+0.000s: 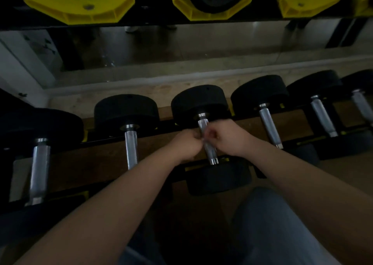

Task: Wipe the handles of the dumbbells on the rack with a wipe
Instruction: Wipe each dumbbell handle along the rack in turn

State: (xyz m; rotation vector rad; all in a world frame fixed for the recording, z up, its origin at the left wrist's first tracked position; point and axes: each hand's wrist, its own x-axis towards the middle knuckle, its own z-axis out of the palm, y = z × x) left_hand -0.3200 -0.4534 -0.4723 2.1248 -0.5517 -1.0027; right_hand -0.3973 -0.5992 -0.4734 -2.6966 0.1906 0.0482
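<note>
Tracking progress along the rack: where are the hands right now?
Head view, centre: the left hand and right hand grip the handle of the third dumbbell from the left, between the second handle and fourth handle.

A single wide-angle camera, worn on the person's head, looks forward and steeply down onto the lower tier of a dumbbell rack (105, 137). It sits close in. Both bare forearms run up from the bottom corners, and the left hand (186, 143) and right hand (225, 141) meet near frame centre at the handle (210, 153) of the middle dumbbell (199, 103). The person's knee (268, 224), in blue fabric, fills the lower right. The upper tier's yellow cradles (80, 8) cross the top edge. Straight lines bow toward the edges, and the picture is dim and slightly blurred.
</note>
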